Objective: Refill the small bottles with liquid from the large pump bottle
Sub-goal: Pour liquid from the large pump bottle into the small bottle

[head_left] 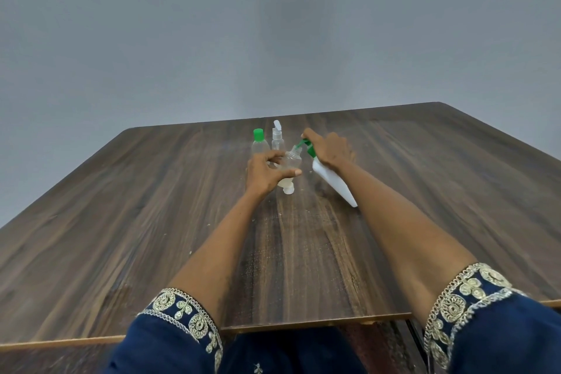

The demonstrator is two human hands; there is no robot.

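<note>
My left hand (267,171) grips a small clear bottle (290,162) with its neck uncapped; some pale liquid sits in its lower part. My right hand (329,149) holds the large white pump bottle (334,182) tilted toward it, fingers on the green pump head (306,146), whose nozzle touches the small bottle's mouth. A white cap (288,190) lies on the table just in front of the held bottle. Behind stand a clear bottle with a green cap (259,143) and a clear spray bottle with a white top (277,138).
Everything rests on a dark wooden table (151,222) set against a grey wall. The table's near edge runs just above my blue embroidered sleeves, and its far edge lies right behind the bottles.
</note>
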